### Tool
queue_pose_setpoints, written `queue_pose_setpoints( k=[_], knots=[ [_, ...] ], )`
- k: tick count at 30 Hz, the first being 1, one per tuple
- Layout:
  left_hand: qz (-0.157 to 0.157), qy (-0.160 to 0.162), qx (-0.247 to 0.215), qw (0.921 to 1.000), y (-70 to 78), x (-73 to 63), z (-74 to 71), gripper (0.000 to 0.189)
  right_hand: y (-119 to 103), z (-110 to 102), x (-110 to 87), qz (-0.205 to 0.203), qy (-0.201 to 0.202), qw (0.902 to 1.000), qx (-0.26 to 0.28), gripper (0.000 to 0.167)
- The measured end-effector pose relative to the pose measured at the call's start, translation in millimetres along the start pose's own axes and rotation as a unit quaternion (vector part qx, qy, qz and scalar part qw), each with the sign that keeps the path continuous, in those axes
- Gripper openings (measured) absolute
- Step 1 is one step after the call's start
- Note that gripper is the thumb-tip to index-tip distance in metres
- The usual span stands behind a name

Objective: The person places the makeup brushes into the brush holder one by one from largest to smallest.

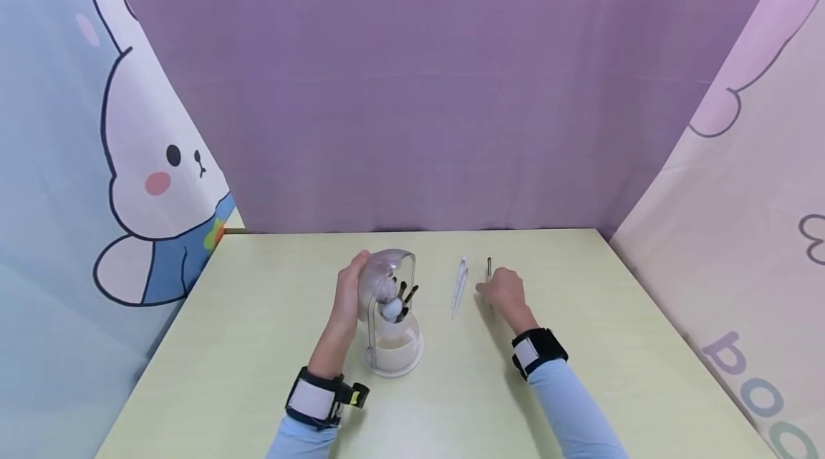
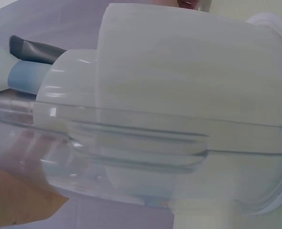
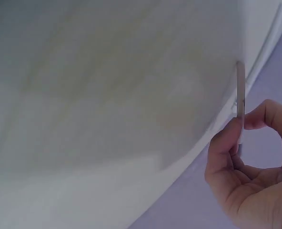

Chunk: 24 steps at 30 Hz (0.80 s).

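Note:
A clear-domed makeup brush holder (image 1: 394, 356) with a round white base stands on the table, several brushes (image 2: 30, 76) upright inside its cup. Its transparent cover (image 1: 376, 274) is swung partly round, leaving the front open. My left hand (image 1: 348, 291) grips that cover from the left, fingers partly hidden behind it. Farther right, my right hand (image 1: 505, 292) pinches a thin dark-tipped stick (image 3: 241, 90) between thumb and index finger, just above the tabletop. Between the hands lies a slim white pen-like stick (image 1: 460, 287).
The pale yellow table (image 1: 451, 409) ends at a purple cloth backdrop (image 1: 419, 87). Printed curtains hang at both sides, one with a cartoon rabbit (image 1: 161, 158). Each wrist wears a black strap (image 1: 540, 353).

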<state>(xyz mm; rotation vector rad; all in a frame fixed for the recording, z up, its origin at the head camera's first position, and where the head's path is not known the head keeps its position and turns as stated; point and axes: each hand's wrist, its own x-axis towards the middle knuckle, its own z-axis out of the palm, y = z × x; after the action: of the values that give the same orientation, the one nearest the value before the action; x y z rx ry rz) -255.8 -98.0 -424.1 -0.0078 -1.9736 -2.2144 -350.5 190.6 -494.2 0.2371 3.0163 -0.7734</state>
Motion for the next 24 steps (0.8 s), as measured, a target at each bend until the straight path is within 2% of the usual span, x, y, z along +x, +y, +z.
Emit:
queue_pose_setpoints(
  k=[5,12,15,19,24],
  knots=[
    [-0.01,-0.006,-0.002,0.9999,5.2,-1.8,0.0,0.039,-5,-9,-3.5,0.001,-0.008,0.9998,0.02,0.032],
    [-0.003,-0.017,0.01,0.9998,27.1,-13.3,4.7,0.039,-17,-20,-11.9,-0.023,-0.004,0.9995,0.023,0.034],
    [-0.011,-0.016,0.009,0.9998,19.7,-9.5,3.2,0.039,-23,-24,-20.1,-0.044,0.009,0.9973,0.058,0.027],
    [-0.019,-0.007,0.001,0.9998,5.6,-2.2,0.4,0.04,-35,-26,-32.3,-0.102,0.022,0.9849,0.138,0.015],
    [-0.016,0.002,-0.002,0.9999,1.0,-0.8,0.2,0.041,-52,-27,-47.1,-0.2,0.029,0.9585,0.201,0.011]
  ],
)
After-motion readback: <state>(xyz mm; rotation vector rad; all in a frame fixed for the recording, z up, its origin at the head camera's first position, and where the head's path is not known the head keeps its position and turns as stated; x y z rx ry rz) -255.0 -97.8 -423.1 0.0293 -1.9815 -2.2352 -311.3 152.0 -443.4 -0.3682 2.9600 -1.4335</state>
